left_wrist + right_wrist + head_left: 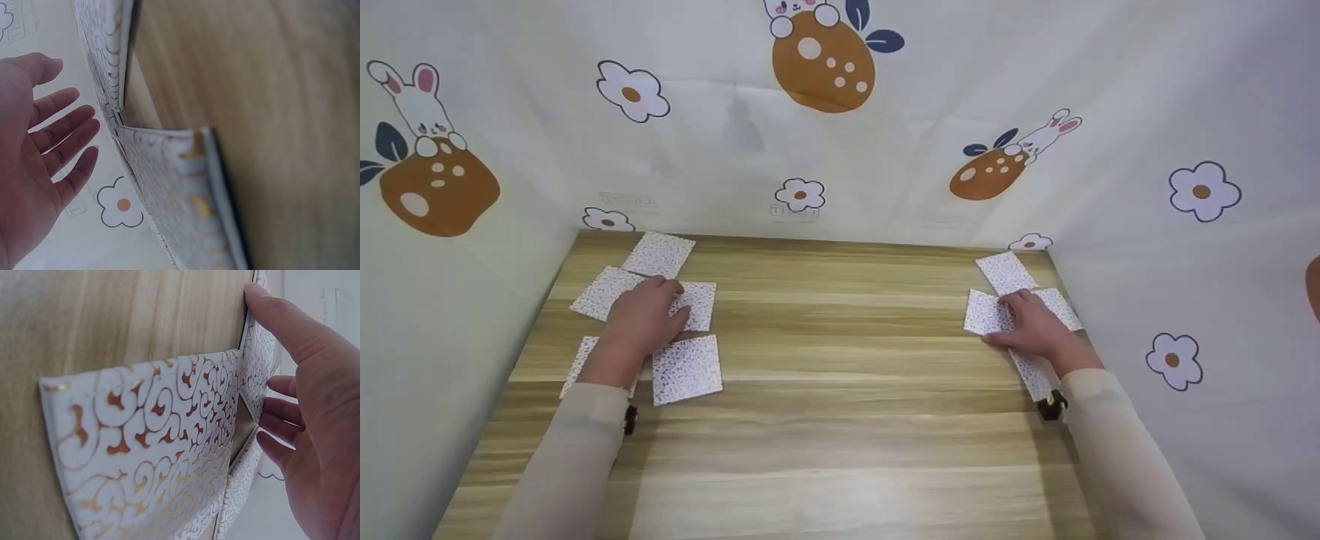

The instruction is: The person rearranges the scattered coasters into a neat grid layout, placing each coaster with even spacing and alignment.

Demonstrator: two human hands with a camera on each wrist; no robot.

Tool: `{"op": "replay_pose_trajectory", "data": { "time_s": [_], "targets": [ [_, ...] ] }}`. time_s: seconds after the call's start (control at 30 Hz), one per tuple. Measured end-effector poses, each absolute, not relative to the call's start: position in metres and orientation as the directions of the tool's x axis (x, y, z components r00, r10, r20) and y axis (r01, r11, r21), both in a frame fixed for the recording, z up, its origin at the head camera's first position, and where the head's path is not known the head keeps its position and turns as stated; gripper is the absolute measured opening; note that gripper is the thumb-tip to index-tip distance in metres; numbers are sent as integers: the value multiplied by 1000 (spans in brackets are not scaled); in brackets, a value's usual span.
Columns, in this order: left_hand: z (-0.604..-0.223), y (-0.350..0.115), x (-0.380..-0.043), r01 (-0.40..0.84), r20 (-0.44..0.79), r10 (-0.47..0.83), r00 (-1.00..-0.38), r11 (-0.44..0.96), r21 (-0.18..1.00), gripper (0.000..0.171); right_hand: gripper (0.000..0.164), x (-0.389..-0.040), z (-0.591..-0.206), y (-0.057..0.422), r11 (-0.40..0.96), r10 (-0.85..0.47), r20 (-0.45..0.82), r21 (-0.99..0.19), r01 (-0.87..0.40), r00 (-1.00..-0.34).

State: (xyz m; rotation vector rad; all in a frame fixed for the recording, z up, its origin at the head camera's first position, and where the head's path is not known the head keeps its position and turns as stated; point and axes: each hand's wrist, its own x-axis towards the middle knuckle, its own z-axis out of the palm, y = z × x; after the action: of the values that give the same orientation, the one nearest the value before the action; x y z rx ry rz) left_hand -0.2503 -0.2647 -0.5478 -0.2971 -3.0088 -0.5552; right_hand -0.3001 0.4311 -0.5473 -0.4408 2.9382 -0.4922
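On the left of the table, several thin flat squares, white with a scroll pattern, lie in a loose group. My left hand (643, 319) is over the middle of them, its relaxed fingers spread in the left wrist view, beside one square (701, 306). At the right edge lies a second group of such squares. There my right hand (1037, 330) has its thumb at the near edge of one square (981, 311), fingers loosely bent over its far side. A closer square (140, 416) shows gold-brown scrolls and a thin edge in the right wrist view.
The wood-grain table (840, 420) is walled at the back and sides by a pale curtain (697, 157) printed with rabbits and flowers. A small black object (1051, 405) sits under the right wrist. Bare wood stretches between the two groups.
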Motion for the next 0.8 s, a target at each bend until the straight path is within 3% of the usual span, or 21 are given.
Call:
{"op": "replay_pose_trajectory", "data": {
  "time_s": [0.8],
  "targets": [
    [-547, -261, -249, 194, 87, 175, -981, 931, 311, 46, 88, -300, -560, 423, 894, -318, 39, -319, -313, -947]
  ]
}}
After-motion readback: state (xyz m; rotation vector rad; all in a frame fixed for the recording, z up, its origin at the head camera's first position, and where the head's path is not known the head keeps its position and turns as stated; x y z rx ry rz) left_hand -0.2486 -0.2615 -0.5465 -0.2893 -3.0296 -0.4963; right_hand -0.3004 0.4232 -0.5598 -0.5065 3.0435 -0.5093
